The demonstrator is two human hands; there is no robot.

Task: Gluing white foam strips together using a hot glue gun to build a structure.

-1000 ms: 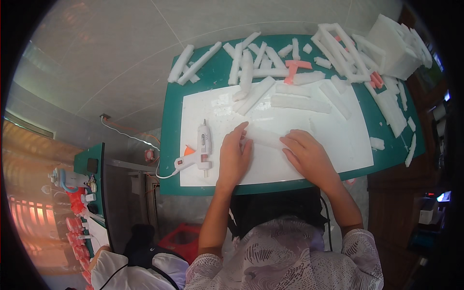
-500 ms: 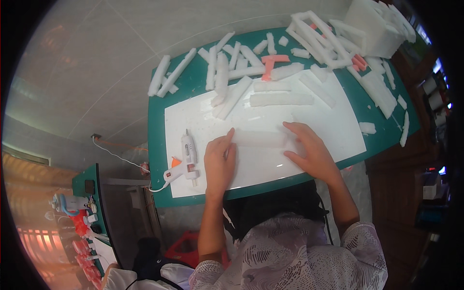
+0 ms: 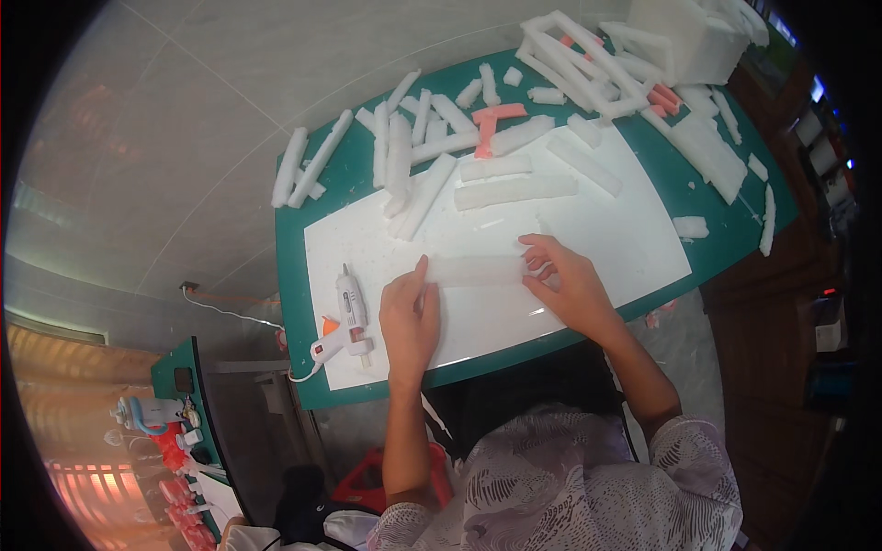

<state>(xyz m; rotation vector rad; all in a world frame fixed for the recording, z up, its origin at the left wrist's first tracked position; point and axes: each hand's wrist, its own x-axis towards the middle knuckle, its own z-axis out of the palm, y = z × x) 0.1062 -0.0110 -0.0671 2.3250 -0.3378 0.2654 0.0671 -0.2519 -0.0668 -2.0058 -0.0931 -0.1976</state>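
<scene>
A translucent white foam strip (image 3: 478, 270) lies crosswise between my hands, over the white sheet (image 3: 496, 317). My left hand (image 3: 410, 317) grips its left end, with the thumb in front and the fingers behind. At the other end, the thumb and curled fingers of my right hand (image 3: 571, 286) close around the strip. To the left of my left hand, a white hot glue gun (image 3: 351, 308) with an orange part rests on the sheet, its nozzle pointing away from me. Two more foam strips (image 3: 516, 191) lie just beyond the held one.
Several loose foam strips (image 3: 397, 161) and a pink T-shaped piece (image 3: 487, 129) cover the far side of the green table mat (image 3: 289, 248). A foam frame (image 3: 588, 64) and a white foam block (image 3: 684, 46) stand at the far right. A cord runs off the left edge.
My right hand's fingers have curled in closer around the strip's right end. The whole view has shifted slightly; the glue gun and loose pieces lie as before.
</scene>
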